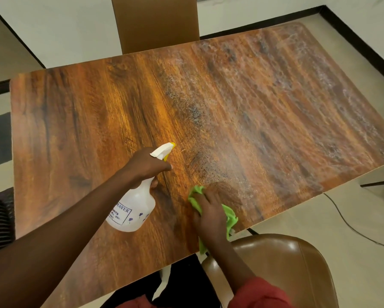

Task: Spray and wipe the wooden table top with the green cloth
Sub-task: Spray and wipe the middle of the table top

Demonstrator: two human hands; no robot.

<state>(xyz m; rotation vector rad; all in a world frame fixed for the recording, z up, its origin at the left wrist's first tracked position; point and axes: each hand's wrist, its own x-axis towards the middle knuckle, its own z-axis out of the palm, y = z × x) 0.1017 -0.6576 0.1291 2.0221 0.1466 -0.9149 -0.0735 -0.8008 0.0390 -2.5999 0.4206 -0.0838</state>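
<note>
The wooden table top [97,112] fills most of the view; its right half is filmed with wet streaks and spray droplets. My left hand [145,166] grips the neck of a white spray bottle [133,210] with a yellow-tipped nozzle pointing right, held tilted above the table. My right hand [208,212] presses down on a crumpled green cloth [229,215] near the table's front edge; the cloth shows on both sides of the hand and hangs a little over the edge.
A brown leather chair [282,263] stands just under the front edge by my right arm. A tan chair back [155,21] rises behind the far edge. A black cable [350,225] runs over the tiled floor at the right.
</note>
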